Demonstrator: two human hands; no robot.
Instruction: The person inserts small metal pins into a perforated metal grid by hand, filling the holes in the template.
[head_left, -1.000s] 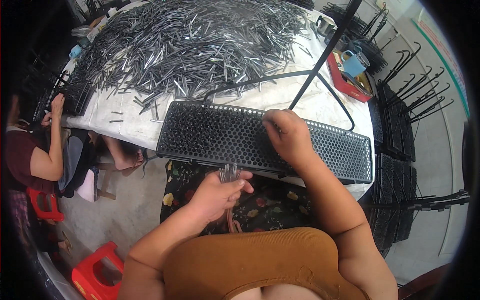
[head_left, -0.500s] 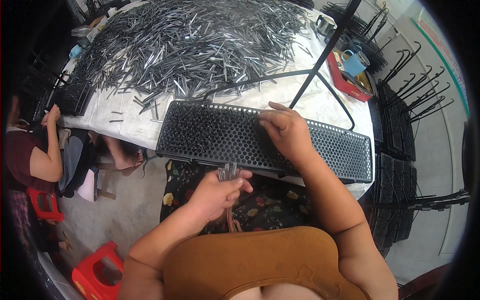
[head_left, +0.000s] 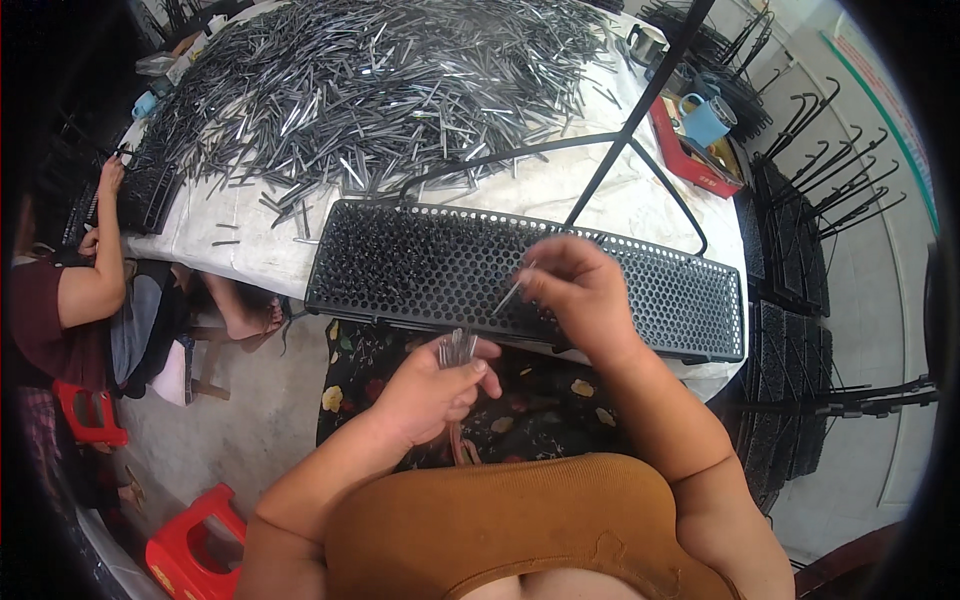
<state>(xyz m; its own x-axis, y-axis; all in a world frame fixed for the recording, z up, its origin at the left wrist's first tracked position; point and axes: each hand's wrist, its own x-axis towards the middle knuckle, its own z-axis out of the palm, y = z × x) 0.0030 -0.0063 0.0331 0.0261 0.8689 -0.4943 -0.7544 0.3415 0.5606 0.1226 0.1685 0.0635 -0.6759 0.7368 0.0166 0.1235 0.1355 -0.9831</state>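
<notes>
My left hand [head_left: 425, 395] is closed round a small bundle of thin grey strips [head_left: 458, 346], their ends sticking up above the fingers. It is just in front of the near edge of a long black perforated tray [head_left: 680, 305]. Over the middle of that tray, my right hand [head_left: 588, 298] pinches one thin strip [head_left: 508, 297], which slants down toward the holes. Dark strips stand packed in the tray's left part, while round holes show across its right part. Whether the pinched strip's lower tip touches the tray, I cannot tell.
A large heap of loose strips [head_left: 370, 90] covers the far table. A black rod frame [head_left: 600, 175] rises behind the tray. At right are a red box [head_left: 697, 165], a blue mug [head_left: 708, 122] and stacked hooked racks [head_left: 785, 250]. Another person [head_left: 70, 310] works at left, near red stools [head_left: 195, 545].
My right hand has shifted down toward me over the tray, and a single strip now shows in its fingers. My left hand stays nearly still. The other person's hand has moved up.
</notes>
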